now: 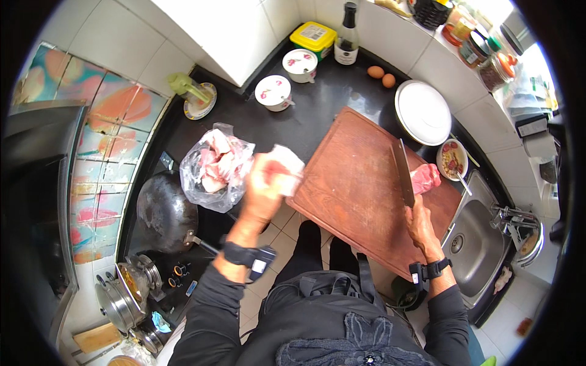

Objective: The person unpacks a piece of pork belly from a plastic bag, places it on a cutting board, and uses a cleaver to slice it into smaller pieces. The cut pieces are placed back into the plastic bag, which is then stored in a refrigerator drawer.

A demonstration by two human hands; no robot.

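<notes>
My left hand (pixel 265 183), blurred, grips a pale slab of meat (pixel 289 167) at the left edge of the wooden cutting board (pixel 352 183). Beside that hand, a clear plastic bag (pixel 192 185) lies open with several pieces of raw meat (pixel 219 160) in it. My right hand (pixel 421 224) is closed around the handle of a cleaver (pixel 402 171), whose blade points away from me over the board's right part. Just right of the blade rests a chunk of red raw meat (pixel 425 178); the blade hides part of its left side, and I cannot tell whether they touch.
A wok (pixel 165 212) sits left on the stove, near stacked steel pots (pixel 116 304). Behind the board are two lidded floral cups (pixel 273 93), a bottle (pixel 347 39), two eggs (pixel 376 72) and a white lid (pixel 423 112). A bowl with a spoon (pixel 452 160) borders the steel sink (pixel 480 233).
</notes>
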